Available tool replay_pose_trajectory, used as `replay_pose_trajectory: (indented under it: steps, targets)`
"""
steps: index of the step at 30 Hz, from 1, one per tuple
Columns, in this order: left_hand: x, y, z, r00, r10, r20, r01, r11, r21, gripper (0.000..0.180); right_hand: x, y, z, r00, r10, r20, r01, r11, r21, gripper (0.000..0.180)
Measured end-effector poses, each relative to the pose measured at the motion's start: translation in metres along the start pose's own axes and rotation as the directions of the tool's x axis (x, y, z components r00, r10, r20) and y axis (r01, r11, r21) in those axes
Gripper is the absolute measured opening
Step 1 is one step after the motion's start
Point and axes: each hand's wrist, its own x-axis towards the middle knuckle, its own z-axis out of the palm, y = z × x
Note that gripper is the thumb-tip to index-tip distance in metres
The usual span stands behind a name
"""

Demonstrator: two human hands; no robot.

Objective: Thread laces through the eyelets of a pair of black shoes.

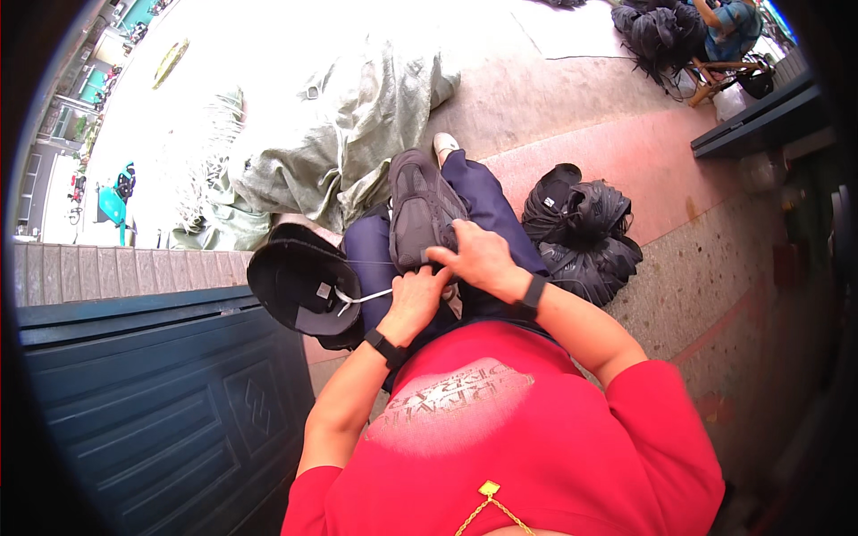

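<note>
A dark grey, elongated fabric item (420, 205) with stitched panels lies across my lap; its exact kind is unclear. My right hand (483, 259) grips its lower right edge, with the thumb bent over the near end. Close beside it, my left hand (416, 302) has its fingers drawn together at that same near end, and what they pinch is hidden. A white cord (362, 298) stretches from the left hand to a black cap (299, 277) by my left knee. The cap's hollow inside faces up and shows a small white label.
Black caps in dark plastic bags (585, 237) lie on the floor at my right. Ahead on the left is a large grey-green woven sack (331, 134). A blue panelled door (161, 393) stands at near left. Far right, a person (735, 31) sits near a dark heap (660, 36).
</note>
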Motion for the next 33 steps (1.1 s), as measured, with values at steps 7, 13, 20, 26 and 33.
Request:
replay_pose_trajectory:
  steps: [7,13,20,26,33]
  targets:
    - [-0.002,0.003,-0.003,0.968,-0.031,-0.249,-0.009,0.987,-0.159,0.034,0.014,0.002,0.019,0.999,0.017,-0.027,-0.018,0.999,-0.044,0.03]
    - [0.006,-0.031,0.007,0.7,-0.416,-0.581,0.12,0.87,-0.478,0.032,0.009,0.016,0.032,0.995,0.051,-0.086,-0.049,0.998,0.025,0.024]
    - [0.019,-0.061,0.024,0.849,-0.514,-0.126,0.321,0.689,-0.649,0.033,0.002,0.026,0.038,0.996,-0.049,0.078,0.045,0.998,0.054,0.026]
    - [0.016,-0.042,0.014,0.884,-0.417,-0.211,0.28,0.834,-0.476,0.03,0.001,0.037,0.041,0.996,-0.078,0.035,0.075,0.993,0.086,0.029]
    - [0.014,-0.041,0.01,0.876,-0.42,-0.238,0.263,0.828,-0.496,0.031,0.024,0.016,0.0,0.967,0.219,0.128,-0.246,0.689,0.682,0.028]
